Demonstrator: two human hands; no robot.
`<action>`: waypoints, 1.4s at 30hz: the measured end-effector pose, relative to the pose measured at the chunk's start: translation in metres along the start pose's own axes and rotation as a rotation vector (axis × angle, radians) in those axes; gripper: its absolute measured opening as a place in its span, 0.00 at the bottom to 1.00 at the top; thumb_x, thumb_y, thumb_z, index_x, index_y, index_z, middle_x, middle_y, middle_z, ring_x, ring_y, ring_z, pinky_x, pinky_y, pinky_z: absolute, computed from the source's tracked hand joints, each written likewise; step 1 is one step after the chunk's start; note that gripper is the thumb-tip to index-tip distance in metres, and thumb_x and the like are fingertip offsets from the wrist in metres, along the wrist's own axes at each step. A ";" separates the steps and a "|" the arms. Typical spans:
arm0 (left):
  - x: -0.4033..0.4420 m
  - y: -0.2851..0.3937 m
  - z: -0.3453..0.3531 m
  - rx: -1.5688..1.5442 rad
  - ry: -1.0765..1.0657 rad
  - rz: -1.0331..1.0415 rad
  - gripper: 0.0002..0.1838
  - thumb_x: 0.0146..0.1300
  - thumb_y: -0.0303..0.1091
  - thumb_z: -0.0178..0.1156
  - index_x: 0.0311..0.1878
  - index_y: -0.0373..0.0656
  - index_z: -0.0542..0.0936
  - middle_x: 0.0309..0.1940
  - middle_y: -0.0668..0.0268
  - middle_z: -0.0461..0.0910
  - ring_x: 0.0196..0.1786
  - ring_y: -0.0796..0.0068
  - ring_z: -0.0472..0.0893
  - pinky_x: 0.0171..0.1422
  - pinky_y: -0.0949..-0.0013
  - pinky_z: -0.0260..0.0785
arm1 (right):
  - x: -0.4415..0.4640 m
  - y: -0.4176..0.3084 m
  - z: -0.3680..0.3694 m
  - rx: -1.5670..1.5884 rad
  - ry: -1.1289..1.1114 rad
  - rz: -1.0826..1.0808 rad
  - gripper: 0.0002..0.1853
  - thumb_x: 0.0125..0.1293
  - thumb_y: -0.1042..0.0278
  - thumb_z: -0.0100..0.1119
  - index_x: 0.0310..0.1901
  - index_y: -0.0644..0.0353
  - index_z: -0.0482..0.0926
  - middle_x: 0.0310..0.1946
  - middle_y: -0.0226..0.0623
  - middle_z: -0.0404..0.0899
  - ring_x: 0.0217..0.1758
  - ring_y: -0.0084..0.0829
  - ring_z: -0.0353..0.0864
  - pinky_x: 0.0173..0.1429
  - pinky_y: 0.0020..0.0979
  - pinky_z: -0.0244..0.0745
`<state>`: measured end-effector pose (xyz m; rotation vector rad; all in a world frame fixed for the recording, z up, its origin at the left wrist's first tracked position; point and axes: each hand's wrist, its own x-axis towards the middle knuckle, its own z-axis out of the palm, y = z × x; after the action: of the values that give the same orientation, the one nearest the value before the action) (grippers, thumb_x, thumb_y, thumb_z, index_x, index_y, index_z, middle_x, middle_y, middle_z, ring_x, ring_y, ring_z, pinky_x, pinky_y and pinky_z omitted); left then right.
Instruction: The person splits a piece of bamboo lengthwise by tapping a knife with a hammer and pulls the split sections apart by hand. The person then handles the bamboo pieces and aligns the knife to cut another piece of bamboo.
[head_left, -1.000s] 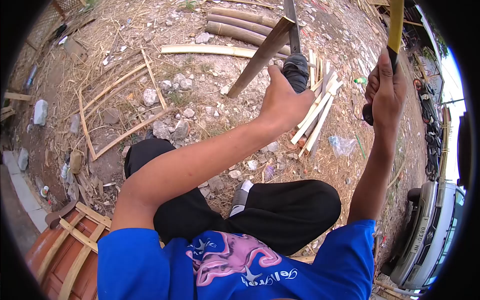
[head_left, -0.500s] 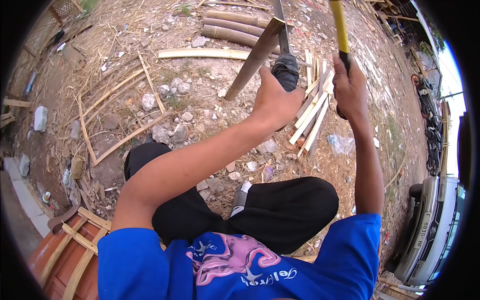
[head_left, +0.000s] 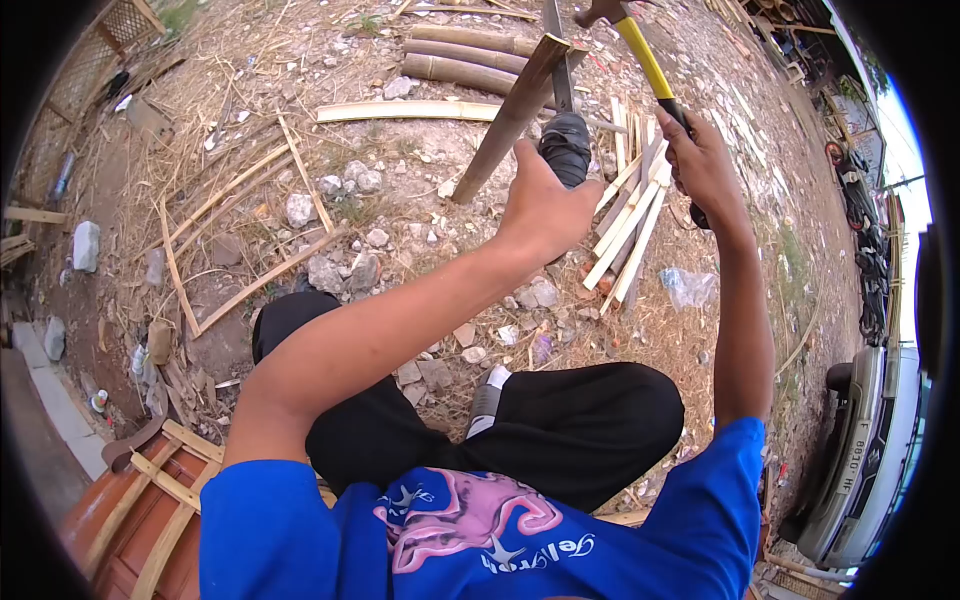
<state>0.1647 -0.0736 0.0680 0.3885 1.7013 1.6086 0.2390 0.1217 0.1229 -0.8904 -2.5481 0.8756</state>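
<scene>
My left hand (head_left: 550, 205) grips the black-wrapped handle of a machete (head_left: 568, 150), its blade pointing away from me. The blade meets the top end of a tilted bamboo piece (head_left: 505, 125), whose lower end rests on the ground; how deep it sits there I cannot tell. Over on the right, my right hand (head_left: 705, 165) is closed around the black grip of a hammer (head_left: 648, 65) with a yellow shaft. The hammer's head is at the top edge of the view, just right of the blade.
Split bamboo strips (head_left: 632, 220) lie in a pile beyond my knees. Bamboo poles (head_left: 460, 72) and a long pale strip (head_left: 400, 111) lie farther off. Stones (head_left: 300, 209) litter the ground. A thin wooden frame (head_left: 265, 288) is at left, and a parked vehicle (head_left: 860, 460) at right.
The hammer has tipped left, bringing its head into view near the blade, and my right hand has turned and shifted slightly. My left hand, machete and bamboo stay nearly in place.
</scene>
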 end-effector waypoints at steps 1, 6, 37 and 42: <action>0.000 -0.001 0.001 -0.006 0.010 0.018 0.42 0.58 0.35 0.64 0.67 0.24 0.51 0.45 0.47 0.75 0.43 0.59 0.81 0.48 0.61 0.74 | 0.002 0.005 -0.003 0.124 0.029 0.009 0.18 0.78 0.50 0.53 0.36 0.54 0.69 0.19 0.18 0.63 0.17 0.12 0.59 0.20 0.20 0.56; 0.005 -0.010 -0.001 -0.062 0.023 0.068 0.35 0.59 0.34 0.64 0.60 0.27 0.56 0.35 0.58 0.73 0.32 0.67 0.79 0.38 0.65 0.74 | -0.034 0.063 0.048 0.575 0.199 0.025 0.14 0.79 0.54 0.51 0.38 0.53 0.65 0.18 0.18 0.62 0.16 0.11 0.59 0.19 0.19 0.57; 0.034 -0.051 0.006 -0.098 -0.141 0.379 0.26 0.82 0.53 0.33 0.58 0.38 0.68 0.45 0.65 0.73 0.46 0.77 0.72 0.53 0.68 0.69 | -0.061 -0.007 0.066 0.791 -0.367 0.186 0.26 0.71 0.58 0.63 0.62 0.65 0.69 0.48 0.37 0.80 0.45 0.25 0.81 0.49 0.28 0.77; 0.071 -0.025 -0.031 0.169 0.090 0.530 0.13 0.74 0.39 0.56 0.52 0.39 0.74 0.41 0.67 0.74 0.43 0.77 0.73 0.47 0.69 0.69 | -0.056 -0.016 0.068 0.959 -0.309 0.252 0.19 0.68 0.67 0.60 0.56 0.66 0.69 0.35 0.36 0.82 0.28 0.23 0.81 0.32 0.26 0.76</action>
<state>0.1028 -0.0522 0.0198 0.9260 1.9144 1.8729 0.2435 0.0449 0.0760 -0.7707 -1.8153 2.1670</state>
